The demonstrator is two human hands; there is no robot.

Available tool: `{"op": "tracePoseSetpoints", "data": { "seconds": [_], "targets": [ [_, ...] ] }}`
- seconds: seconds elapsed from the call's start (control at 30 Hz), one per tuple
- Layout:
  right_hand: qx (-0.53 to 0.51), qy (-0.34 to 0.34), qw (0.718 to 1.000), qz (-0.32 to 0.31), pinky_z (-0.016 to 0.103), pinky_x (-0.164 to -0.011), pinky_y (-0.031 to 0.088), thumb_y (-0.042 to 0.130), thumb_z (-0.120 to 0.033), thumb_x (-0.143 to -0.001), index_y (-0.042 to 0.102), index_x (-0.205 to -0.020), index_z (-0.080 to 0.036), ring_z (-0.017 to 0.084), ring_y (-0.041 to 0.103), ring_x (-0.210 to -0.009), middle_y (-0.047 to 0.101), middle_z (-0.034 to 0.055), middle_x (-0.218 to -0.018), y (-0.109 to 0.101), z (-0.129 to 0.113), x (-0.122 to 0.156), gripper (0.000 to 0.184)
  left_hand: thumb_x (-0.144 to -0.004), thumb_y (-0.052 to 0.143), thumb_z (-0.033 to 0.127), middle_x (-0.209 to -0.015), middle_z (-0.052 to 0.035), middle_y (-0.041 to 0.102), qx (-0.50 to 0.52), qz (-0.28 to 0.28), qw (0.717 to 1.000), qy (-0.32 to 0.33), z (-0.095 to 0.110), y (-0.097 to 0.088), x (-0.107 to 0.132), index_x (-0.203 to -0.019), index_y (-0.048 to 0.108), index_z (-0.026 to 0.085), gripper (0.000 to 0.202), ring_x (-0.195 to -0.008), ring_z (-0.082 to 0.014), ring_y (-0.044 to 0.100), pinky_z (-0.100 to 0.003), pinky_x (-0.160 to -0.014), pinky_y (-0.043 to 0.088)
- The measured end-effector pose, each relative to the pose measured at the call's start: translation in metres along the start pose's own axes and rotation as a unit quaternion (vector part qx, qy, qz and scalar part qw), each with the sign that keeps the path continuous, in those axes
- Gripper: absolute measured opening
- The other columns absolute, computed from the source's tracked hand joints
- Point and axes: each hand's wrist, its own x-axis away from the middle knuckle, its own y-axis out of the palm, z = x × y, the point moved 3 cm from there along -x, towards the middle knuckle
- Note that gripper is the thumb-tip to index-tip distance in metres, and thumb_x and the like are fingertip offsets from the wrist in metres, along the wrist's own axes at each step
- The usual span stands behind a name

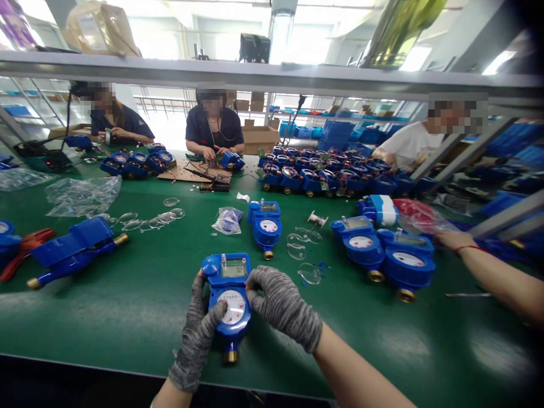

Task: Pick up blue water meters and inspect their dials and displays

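Observation:
A blue water meter (229, 294) with a small display and a white dial lies on the green table (140, 306) near its front edge. Both my hands wear grey knit gloves. My left hand (199, 331) grips the meter's left side, its thumb resting on the dial. My right hand (283, 306) is curled against the meter's right side, fingertips at the dial's edge. A second blue meter (266, 226) stands just beyond, and clear round lenses (309, 273) lie to the right.
Two more meters (385, 252) sit at right, near another person's bare forearm (493, 275). A meter with its lid open (74, 249) lies at left. Clear lenses (148, 221), plastic bags (83, 195) and rows of meters (331, 175) fill the far side, where three people work.

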Motion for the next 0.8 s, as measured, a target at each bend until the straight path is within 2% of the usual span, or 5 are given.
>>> {"op": "tracePoseSetpoints", "data": {
  "seconds": [0.23, 0.53, 0.63, 0.73, 0.8],
  "targets": [
    [0.165, -0.195, 0.961, 0.11, 0.05, -0.082, 0.04, 0.048, -0.034, -0.093, 0.065, -0.098, -0.019, 0.027, 0.056, -0.078, 0.062, 0.0067, -0.084, 0.022, 0.01, 0.029, 0.023, -0.077, 0.077, 0.044, -0.149, -0.007, 0.043, 0.014, 0.037, 0.999, 0.013, -0.018, -0.003, -0.009, -0.156, 0.023, 0.029, 0.097, -0.126, -0.025, 0.053, -0.026, -0.095, 0.053],
    [0.092, -0.154, 0.969, 0.169, 0.033, -0.059, 0.033, 0.045, -0.041, -0.096, 0.061, -0.126, -0.027, 0.017, 0.054, -0.055, 0.065, -0.0026, -0.074, 0.034, 0.028, 0.048, 0.037, -0.067, 0.082, 0.051, -0.147, 0.0035, 0.046, -0.01, 0.119, 0.993, -0.006, -0.014, 0.002, -0.001, -0.148, 0.041, 0.038, 0.092, -0.131, -0.0249, 0.048, -0.025, -0.09, 0.055],
    [-0.094, -0.13, 0.964, 0.212, 0.023, -0.08, 0.047, 0.053, -0.031, -0.093, 0.058, -0.13, -0.027, 0.011, 0.064, -0.086, 0.067, -0.0034, -0.096, 0.03, 0.078, 0.049, 0.037, -0.076, 0.075, 0.051, -0.151, 0.0023, 0.039, -0.024, 0.104, 0.994, 0.004, -0.016, 0.001, -0.002, -0.151, 0.034, 0.04, 0.086, -0.133, -0.0308, 0.045, -0.047, -0.109, 0.042],
    [-0.118, 0.06, 0.928, 0.349, 0.023, -0.094, 0.046, 0.051, -0.029, -0.096, 0.064, -0.118, -0.021, 0.01, 0.061, -0.101, 0.065, -0.0003, -0.111, 0.016, 0.164, 0.048, 0.027, -0.075, 0.075, 0.053, -0.158, -0.0044, 0.027, -0.024, 0.086, 0.995, 0.033, -0.02, 0.002, -0.009, -0.156, 0.023, 0.032, 0.099, -0.137, -0.0411, 0.035, -0.065, -0.113, 0.026],
    [-0.055, 0.193, 0.917, 0.344, 0.025, -0.093, 0.046, 0.053, -0.029, -0.094, 0.063, -0.118, -0.017, 0.014, 0.061, -0.102, 0.065, 0.0027, -0.113, 0.009, 0.213, 0.048, 0.03, -0.071, 0.077, 0.055, -0.158, -0.0081, 0.026, -0.027, 0.083, 0.994, 0.058, -0.021, 0.002, -0.014, -0.156, 0.022, 0.028, 0.105, -0.139, -0.0446, 0.03, -0.068, -0.112, 0.024]
  ]
}}
